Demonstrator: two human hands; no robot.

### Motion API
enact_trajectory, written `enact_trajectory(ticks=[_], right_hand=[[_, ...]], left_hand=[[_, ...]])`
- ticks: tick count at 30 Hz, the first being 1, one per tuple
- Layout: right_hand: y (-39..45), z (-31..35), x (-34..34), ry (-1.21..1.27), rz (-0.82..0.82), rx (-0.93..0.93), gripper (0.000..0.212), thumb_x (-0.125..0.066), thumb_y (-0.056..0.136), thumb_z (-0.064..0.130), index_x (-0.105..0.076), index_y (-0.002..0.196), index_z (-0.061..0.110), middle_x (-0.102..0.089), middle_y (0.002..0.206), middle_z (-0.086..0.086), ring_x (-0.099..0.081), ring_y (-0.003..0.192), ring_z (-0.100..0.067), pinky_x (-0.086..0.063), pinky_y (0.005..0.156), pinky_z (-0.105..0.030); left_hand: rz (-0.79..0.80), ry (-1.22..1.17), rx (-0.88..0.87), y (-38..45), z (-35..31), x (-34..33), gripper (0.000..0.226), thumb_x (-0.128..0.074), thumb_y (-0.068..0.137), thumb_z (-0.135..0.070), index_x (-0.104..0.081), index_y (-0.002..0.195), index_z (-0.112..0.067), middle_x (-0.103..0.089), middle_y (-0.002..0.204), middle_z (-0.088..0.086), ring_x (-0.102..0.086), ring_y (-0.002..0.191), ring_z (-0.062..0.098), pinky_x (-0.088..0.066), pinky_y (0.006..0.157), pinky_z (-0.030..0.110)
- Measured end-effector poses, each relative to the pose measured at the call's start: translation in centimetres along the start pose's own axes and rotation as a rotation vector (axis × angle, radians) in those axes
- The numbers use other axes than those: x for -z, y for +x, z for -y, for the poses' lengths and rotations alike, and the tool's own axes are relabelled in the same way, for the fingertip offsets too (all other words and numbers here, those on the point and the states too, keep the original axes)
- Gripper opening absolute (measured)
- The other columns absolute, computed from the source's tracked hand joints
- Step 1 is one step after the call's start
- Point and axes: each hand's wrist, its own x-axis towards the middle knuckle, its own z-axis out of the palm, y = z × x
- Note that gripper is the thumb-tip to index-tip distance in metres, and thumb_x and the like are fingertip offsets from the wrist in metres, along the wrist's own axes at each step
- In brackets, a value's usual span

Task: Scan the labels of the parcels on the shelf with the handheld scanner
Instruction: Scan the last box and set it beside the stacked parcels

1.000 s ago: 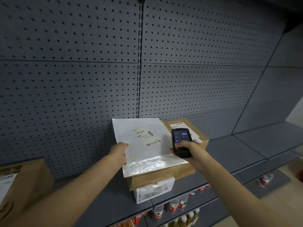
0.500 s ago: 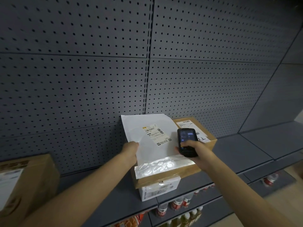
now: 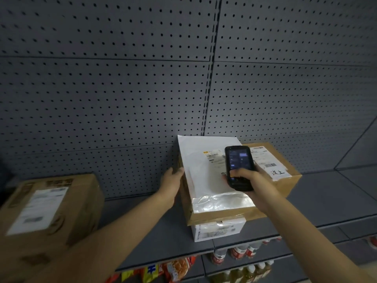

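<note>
Both forearms are bare, with no sleeves, gloves or jewellery visible.

The right hand (image 3: 258, 181) holds a black handheld scanner (image 3: 239, 167) over the white mailer (image 3: 206, 170) lying on a cardboard box (image 3: 285, 180). The left hand (image 3: 171, 178) touches the mailer's left edge. Everything rests on the grey shelf (image 3: 326, 201).

At centre frame a mailer (image 3: 204, 170) lies on a box (image 3: 285, 176), which sits on a smaller box (image 3: 216, 231) on the shelf (image 3: 326, 201). My left hand (image 3: 170, 180) touches the mailer's left edge; my right hand (image 3: 250, 180) holds the scanner (image 3: 239, 166) above its label (image 3: 214, 158). Another box (image 3: 49, 211) sits lower left; bottles (image 3: 240, 252) stand below the shelf.
</note>
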Motion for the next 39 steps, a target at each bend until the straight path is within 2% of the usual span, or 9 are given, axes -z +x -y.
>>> enact_trajectory(ticks=[4,9,12,17,23,27,30,34,39], right_hand=[[0.1,-1.0,-3.8,-0.114,0.101,0.053,0.061,-0.069,0.074,-0.012,-0.051,0.128,0.009,-0.067,0.119,-0.019,-0.069,0.1,-0.04,-0.056,0.09,-0.049],[-0.5,-3.6,-11.7,-0.085,0.31,-0.001,0.059,-0.065,0.075,-0.019,-0.048,0.127,0.002,-0.067,0.105,-0.025,-0.07,0.084,-0.046,-0.06,0.07,-0.041],[-0.6,-7.3,-17.0,-0.061,0.364,-0.071,0.065,-0.068,0.07,-0.018,-0.048,0.128,0.003,-0.069,0.103,-0.027,-0.07,0.083,-0.047,-0.058,0.08,-0.052],[-1.2,-14.8,-24.9,-0.054,0.391,-0.235,0.058,-0.069,0.074,-0.014,-0.049,0.127,0.001,-0.071,0.101,-0.023,-0.071,0.089,-0.046,-0.058,0.082,-0.048],[-2.6,-23.1,-32.9,-0.066,0.343,-0.363,0.048,-0.066,0.077,-0.011,-0.055,0.123,-0.002,-0.072,0.102,-0.024,-0.07,0.092,-0.043,-0.058,0.085,-0.047],[-2.9,-26.8,-35.6,-0.087,0.297,-0.401,0.055,-0.069,0.075,-0.008,-0.053,0.127,0.003,-0.071,0.108,-0.026,-0.07,0.095,-0.043,-0.053,0.091,-0.053],[-2.8,-28.1,-36.7,-0.077,0.279,-0.39,0.058,-0.07,0.073,-0.008,-0.053,0.127,0.003,-0.073,0.106,-0.023,-0.071,0.091,-0.04,-0.057,0.083,-0.048],[-2.6,-28.7,-37.3,-0.056,0.255,-0.392,0.066,-0.073,0.069,-0.009,-0.05,0.129,0.003,-0.072,0.104,-0.023,-0.072,0.083,-0.038,-0.058,0.069,-0.04],[-2.9,-28.8,-36.1,-0.021,0.277,-0.365,0.064,-0.071,0.064,-0.003,-0.054,0.126,0.002,-0.064,0.12,-0.032,-0.069,0.093,-0.044,-0.058,0.081,-0.046]], left_hand=[[-0.13,0.002,-0.038,0.5,1.1,6.4,0.05,-0.042,0.105,-0.021,-0.033,0.15,-0.002,-0.035,0.155,0.011,-0.034,0.141,0.028,-0.022,0.117,0.032],[-0.309,-0.078,-0.115,-0.3,1.1,15.4,0.036,-0.041,0.104,-0.008,-0.049,0.139,-0.003,-0.05,0.141,0.008,-0.046,0.131,0.025,-0.033,0.107,0.031],[-0.36,-0.058,-0.106,-0.4,2.2,21.5,0.03,-0.046,0.1,-0.011,-0.059,0.127,-0.006,-0.058,0.133,0.011,-0.053,0.125,0.03,-0.041,0.106,0.04],[-0.451,0.069,-0.134,-1.5,4.5,32.4,0.026,-0.045,0.098,0.002,-0.055,0.097,-0.022,-0.059,0.088,-0.011,-0.057,0.079,0.001,-0.049,0.064,0.005],[-0.49,0.434,-0.109,-1.6,7.2,44.4,0.027,-0.044,0.093,-0.001,-0.061,0.075,-0.01,-0.062,0.072,0.003,-0.062,0.07,0.024,-0.044,0.057,0.022],[-0.528,0.371,-0.074,-1.2,9.1,48.7,0.016,-0.058,0.094,-0.008,-0.063,0.107,-0.013,-0.063,0.111,0.009,-0.061,0.101,0.025,-0.051,0.088,0.039],[-0.446,0.316,0.063,-0.2,10.0,50.4,0.052,-0.06,0.096,-0.021,-0.042,0.143,-0.011,-0.051,0.14,0.01,-0.054,0.121,0.028,-0.047,0.099,0.04],[-0.174,0.225,0.225,0.7,10.8,50.8,0.049,-0.054,0.096,-0.045,-0.053,0.132,-0.013,-0.063,0.12,0.0,-0.061,0.105,0.022,-0.05,0.089,0.033],[-0.11,0.267,0.142,1.5,12.2,50.8,0.051,-0.055,0.09,-0.056,-0.051,0.132,-0.026,-0.066,0.118,-0.003,-0.062,0.107,0.02,-0.049,0.098,0.045]])
